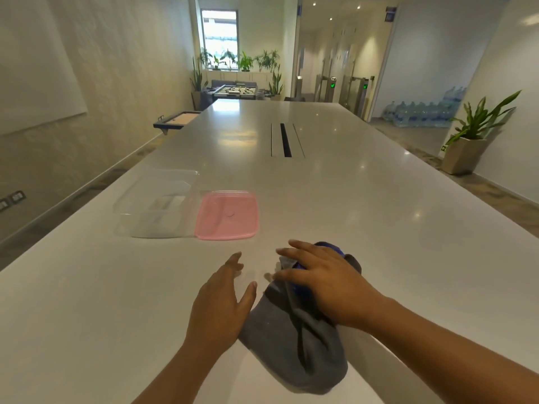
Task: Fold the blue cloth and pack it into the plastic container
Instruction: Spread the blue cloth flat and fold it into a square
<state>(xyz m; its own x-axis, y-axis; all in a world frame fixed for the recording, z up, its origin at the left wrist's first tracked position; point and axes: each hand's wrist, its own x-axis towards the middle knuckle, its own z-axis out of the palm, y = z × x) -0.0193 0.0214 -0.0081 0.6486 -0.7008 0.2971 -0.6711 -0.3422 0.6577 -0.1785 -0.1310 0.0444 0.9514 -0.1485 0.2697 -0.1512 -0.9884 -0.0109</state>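
Observation:
A crumpled grey-blue cloth (294, 345) lies bunched on the white table near the front edge, with a darker blue patch showing at its far end. My right hand (323, 282) rests flat on top of the cloth, fingers spread. Just left of the cloth, my left hand (221, 304) hovers open over the table, its thumb close to the cloth's edge. The clear plastic container (157, 202) stands empty farther back on the left. Its pink lid (227, 215) lies flat beside it on the right.
The long white table (379, 228) stretches away, with a cable slot (285, 139) in its middle. Potted plant (469, 135) stands on the floor at right. A wall runs along the left side.

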